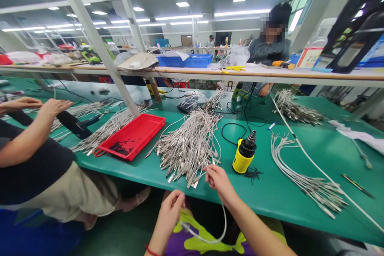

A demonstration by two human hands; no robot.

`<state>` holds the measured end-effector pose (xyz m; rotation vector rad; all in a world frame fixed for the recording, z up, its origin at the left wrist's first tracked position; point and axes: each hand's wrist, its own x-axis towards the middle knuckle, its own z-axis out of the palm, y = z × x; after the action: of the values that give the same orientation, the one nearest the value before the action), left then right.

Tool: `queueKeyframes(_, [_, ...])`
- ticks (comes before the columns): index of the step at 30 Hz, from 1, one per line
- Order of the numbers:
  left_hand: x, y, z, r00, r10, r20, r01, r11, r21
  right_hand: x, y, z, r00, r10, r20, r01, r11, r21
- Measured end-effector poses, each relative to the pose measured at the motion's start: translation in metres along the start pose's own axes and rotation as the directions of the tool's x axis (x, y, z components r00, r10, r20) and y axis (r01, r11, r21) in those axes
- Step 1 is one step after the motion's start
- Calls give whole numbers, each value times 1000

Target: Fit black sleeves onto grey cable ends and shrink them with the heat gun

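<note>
My left hand [171, 208] is closed in a pinch on one end of a grey cable [210, 241] that loops down below the table edge. My right hand [218, 181] pinches the other part of that same cable at the front edge of the green table [270, 192], right at the near tips of a big pile of grey cables [189, 146]. A yellow and black heat tool [244, 154] stands just right of my right hand, with small black bits [253, 174] scattered at its base.
A red tray [132, 137] holding small black pieces lies left of the pile. More cable bundles [312, 186] lie on the right and far side. One person sits at my left, arms [30, 128] over the table; another sits across, behind a shelf [210, 73].
</note>
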<state>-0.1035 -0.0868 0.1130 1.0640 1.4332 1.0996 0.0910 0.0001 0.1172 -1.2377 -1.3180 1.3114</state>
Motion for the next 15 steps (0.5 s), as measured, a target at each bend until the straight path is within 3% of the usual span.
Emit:
queueKeyframes(4, [-11, -36, -32, 989, -72, -131, 68, 997, -33, 103, -46, 29, 991, -45, -129, 44, 999, -7])
queueKeyframes(6, [-3, -39, -37, 984, 47, -172, -47, 999, 1, 148, -83, 31, 977, -109, -185, 105, 994, -33])
queueKeyframes(9, [36, -21, -25, 948, 276, -157, -260, 959, 117, 189, -130, 24, 943, -236, -233, 216, 970, -110])
queueKeyframes(12, [97, 12, -2, 906, 417, -66, -396, 894, 209, 189, -142, 21, 907, -352, -230, 303, 927, -221])
queueKeyframes(15, [141, 34, 17, 871, 490, 22, -475, 831, 290, 133, -105, 22, 872, -451, -188, 370, 860, -351])
